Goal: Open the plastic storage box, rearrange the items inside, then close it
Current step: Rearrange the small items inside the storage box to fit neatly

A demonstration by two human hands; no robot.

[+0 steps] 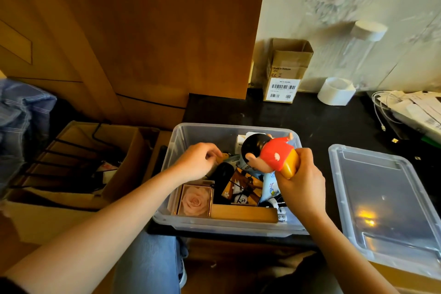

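Two hands are working over the open plastic storage box (181, 136) on the black counter (322, 122): our right hand (301, 182) is gripping a red-shirted figurine (269, 154), our left hand (199, 161) is pinching a small tan item inside. Its lid (381, 200) is lying just beside it.

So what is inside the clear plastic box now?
In the box: a rose case, a dark bottle, a wooden piece and printed cards. The left hand and the doll hide the rest.
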